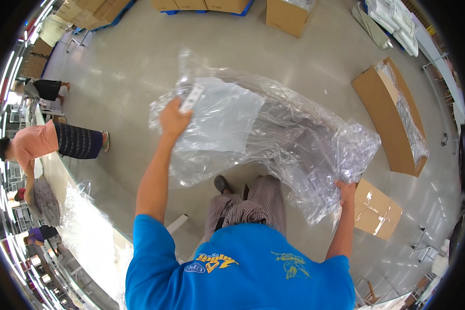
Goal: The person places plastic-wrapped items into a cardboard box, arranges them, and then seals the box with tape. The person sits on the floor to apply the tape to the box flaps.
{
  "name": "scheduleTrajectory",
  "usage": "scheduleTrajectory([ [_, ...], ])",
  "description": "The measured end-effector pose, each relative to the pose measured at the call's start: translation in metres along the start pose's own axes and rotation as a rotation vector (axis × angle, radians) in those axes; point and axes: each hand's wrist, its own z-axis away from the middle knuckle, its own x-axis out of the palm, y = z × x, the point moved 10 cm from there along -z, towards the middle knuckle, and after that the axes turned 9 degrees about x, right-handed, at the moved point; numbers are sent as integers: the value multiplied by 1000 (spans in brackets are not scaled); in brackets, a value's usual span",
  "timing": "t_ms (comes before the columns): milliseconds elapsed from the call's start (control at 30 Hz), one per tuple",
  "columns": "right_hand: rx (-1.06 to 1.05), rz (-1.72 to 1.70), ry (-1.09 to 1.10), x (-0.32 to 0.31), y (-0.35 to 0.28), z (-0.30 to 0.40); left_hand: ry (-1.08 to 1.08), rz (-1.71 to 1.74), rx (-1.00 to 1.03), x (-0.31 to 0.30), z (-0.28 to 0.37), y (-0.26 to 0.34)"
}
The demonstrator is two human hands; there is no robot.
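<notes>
A wide sheet of clear plastic film (290, 112) stretches between my two hands above the floor, crumpled and sagging in the middle. My left hand (174, 118) grips its left end, the thumb lying on a narrow white strip with dark marks (192, 97). Beside that strip a pale, whitish rectangular sheet (224, 116) shows in or under the film; I cannot tell which. At the right, my right hand (346, 192) holds a bunched part of the film, and some of its fingers are hidden.
An open long cardboard box (383, 120) holding clear plastic stands at right. A flat taped cardboard box (378, 209) lies near my right arm. At left runs a white table (89, 232) with plastic on it; a person (38, 143) bends over it. Boxes on blue pallets (207, 6) stand ahead.
</notes>
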Motion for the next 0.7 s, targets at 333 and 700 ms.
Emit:
scheduleTrajectory([
  [333, 110, 187, 375, -69, 25, 7, -272, 268, -18, 284, -18, 70],
  [700, 291, 130, 449, -45, 42, 10, -428, 315, -81, 407, -8, -2],
])
